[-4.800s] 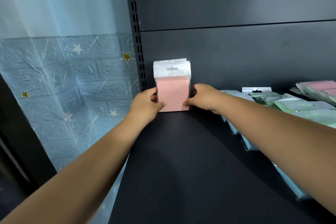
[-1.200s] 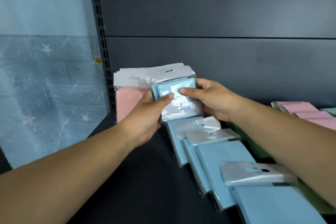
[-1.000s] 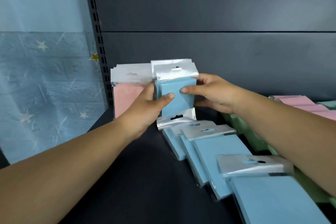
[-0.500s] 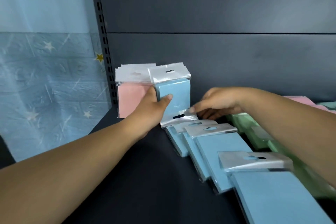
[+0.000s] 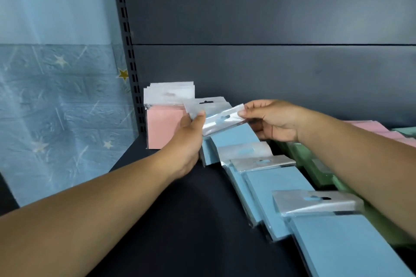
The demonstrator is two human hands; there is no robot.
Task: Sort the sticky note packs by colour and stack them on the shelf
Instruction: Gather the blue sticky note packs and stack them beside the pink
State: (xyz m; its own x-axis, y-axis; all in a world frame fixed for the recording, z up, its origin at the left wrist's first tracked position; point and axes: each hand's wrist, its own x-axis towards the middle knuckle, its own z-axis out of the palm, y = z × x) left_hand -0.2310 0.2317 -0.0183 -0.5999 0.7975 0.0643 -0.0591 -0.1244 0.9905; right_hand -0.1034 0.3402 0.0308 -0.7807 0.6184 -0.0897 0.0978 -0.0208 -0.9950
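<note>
A stack of pink sticky note packs (image 5: pixel 163 128) stands upright against the back wall at the shelf's far left. Right beside it stand upright blue packs (image 5: pixel 209 104), and my left hand (image 5: pixel 188 141) holds them in place with its thumb on the front. My right hand (image 5: pixel 270 119) pinches the clear hanger flap of another blue pack (image 5: pixel 234 134), lifted and tilted over the row. A row of blue packs (image 5: pixel 276 182) lies overlapped along the shelf toward me.
The dark shelf board (image 5: pixel 180 220) has bare room on the left and front. Green packs (image 5: pixel 315 164) lie right of the blue row, with pink packs (image 5: pixel 378 129) at the far right. A slotted upright post (image 5: pixel 129 51) borders the shelf on the left.
My right hand has left the standing blue packs, dropped to the row and lifted another blue pack by its flap. My left hand stays against the upright blue packs.
</note>
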